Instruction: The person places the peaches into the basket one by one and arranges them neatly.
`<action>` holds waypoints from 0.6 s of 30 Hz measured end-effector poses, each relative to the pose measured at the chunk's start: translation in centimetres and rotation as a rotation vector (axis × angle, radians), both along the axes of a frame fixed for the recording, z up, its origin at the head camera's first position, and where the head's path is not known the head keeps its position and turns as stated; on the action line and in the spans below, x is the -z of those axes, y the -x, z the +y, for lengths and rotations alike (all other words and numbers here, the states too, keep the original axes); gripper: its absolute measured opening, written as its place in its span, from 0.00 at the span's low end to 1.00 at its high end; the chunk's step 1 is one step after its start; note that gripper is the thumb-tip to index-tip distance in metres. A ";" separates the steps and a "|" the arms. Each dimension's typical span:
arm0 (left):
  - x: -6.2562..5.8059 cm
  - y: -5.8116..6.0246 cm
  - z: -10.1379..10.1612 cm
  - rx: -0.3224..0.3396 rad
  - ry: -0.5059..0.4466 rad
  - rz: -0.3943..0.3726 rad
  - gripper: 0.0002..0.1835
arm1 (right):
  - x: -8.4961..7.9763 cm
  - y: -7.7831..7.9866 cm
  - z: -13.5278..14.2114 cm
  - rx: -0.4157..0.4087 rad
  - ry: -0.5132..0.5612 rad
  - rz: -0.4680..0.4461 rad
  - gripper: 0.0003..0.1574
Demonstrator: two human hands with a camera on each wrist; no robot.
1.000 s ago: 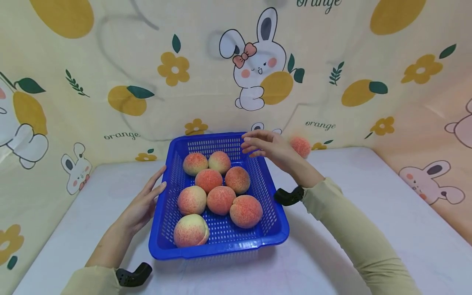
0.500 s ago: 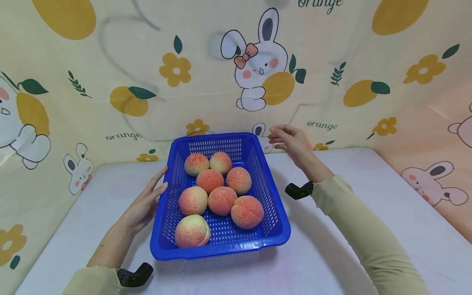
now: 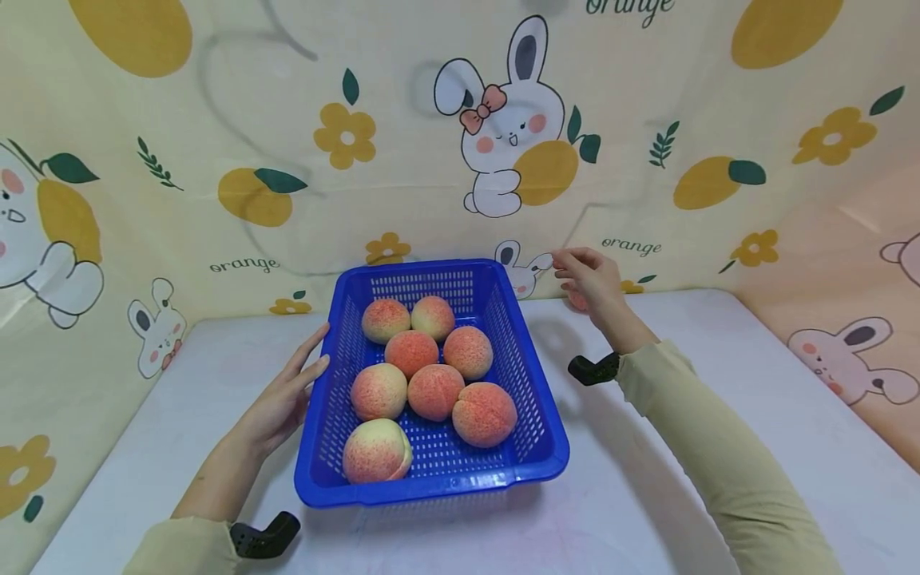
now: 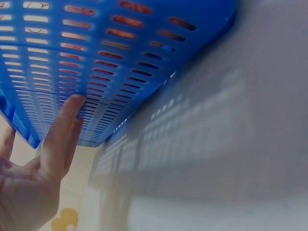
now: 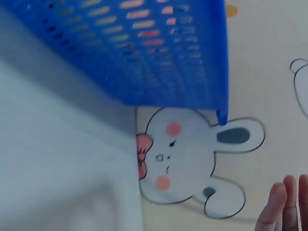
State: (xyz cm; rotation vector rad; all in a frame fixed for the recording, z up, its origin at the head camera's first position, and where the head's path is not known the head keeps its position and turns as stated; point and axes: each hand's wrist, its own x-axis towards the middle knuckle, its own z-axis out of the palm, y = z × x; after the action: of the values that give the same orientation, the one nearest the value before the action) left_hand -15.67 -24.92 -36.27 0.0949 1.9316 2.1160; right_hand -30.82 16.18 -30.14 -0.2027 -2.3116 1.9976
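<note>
A blue plastic basket with slotted walls stands on the table and holds several red and yellow peaches. My left hand is at the basket's left side, its fairly straight fingers touching the slotted outer wall from outside. Beyond the basket's back right corner, my right hand is raised with relaxed fingers and nothing in them. Behind that hand a loose peach shows, mostly hidden. In the right wrist view, only fingertips of the right hand appear at the lower right corner.
A white-covered table lies under everything. Close behind it hangs a cloth printed with rabbits, flowers and oranges. Each wrist carries a black device, one being the right wrist device.
My right hand has moved right, from over the basket's back right rim to outside it, in front of the loose peach. The left hand and the basket have stayed put.
</note>
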 end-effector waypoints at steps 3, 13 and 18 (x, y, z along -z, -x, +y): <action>0.0 0.0 0.0 0.000 -0.002 -0.001 0.33 | 0.5 0.2 0.4 0.038 -0.020 0.008 0.16; 0.1 0.0 -0.1 0.001 -0.013 -0.004 0.33 | 2.6 0.9 1.6 0.175 -0.138 0.087 0.09; 0.0 0.1 -0.1 0.000 -0.002 -0.001 0.33 | 3.5 1.2 1.8 0.222 -0.213 0.095 0.18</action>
State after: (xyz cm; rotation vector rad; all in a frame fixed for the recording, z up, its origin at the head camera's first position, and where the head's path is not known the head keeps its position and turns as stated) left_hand -15.74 -25.01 -36.31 0.0937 1.9293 2.1175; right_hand -32.05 17.96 -33.60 -0.3255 -2.3063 1.6107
